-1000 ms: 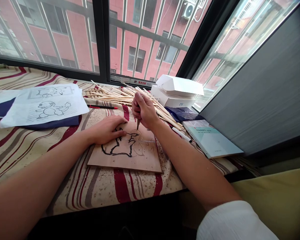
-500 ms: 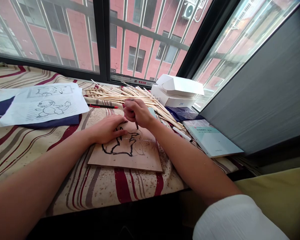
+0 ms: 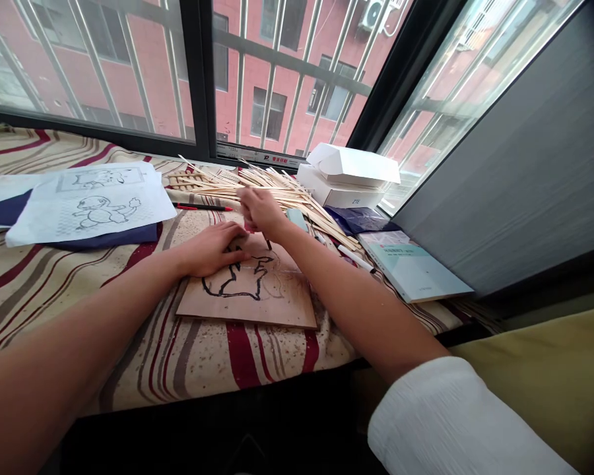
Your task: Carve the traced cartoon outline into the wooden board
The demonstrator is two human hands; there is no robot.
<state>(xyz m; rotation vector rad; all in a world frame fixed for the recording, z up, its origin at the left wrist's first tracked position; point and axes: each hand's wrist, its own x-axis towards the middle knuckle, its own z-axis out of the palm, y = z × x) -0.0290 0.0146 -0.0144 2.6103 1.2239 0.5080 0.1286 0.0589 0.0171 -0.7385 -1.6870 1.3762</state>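
A thin brown board [image 3: 272, 300] with a black outlined cartoon figure lies on the striped cloth [image 3: 79, 310]. My left hand [image 3: 210, 247] rests flat on the board's upper left part, fingers stretched out. My right hand [image 3: 258, 211] is closed round a small dark-tipped tool [image 3: 268, 243], whose tip points down at the board's upper edge near the drawing's head.
A heap of thin wooden sticks [image 3: 272, 191] lies behind the board. A red pen [image 3: 202, 208] and printed cartoon sheets [image 3: 99, 204] over dark blue paper are at left. White boxes [image 3: 349, 175], a book [image 3: 416, 270] and a white pen [image 3: 356, 258] sit at right by the window.
My right hand has moved left and away along the board's top edge with the tool. My left hand stays put. The view has tilted slightly.
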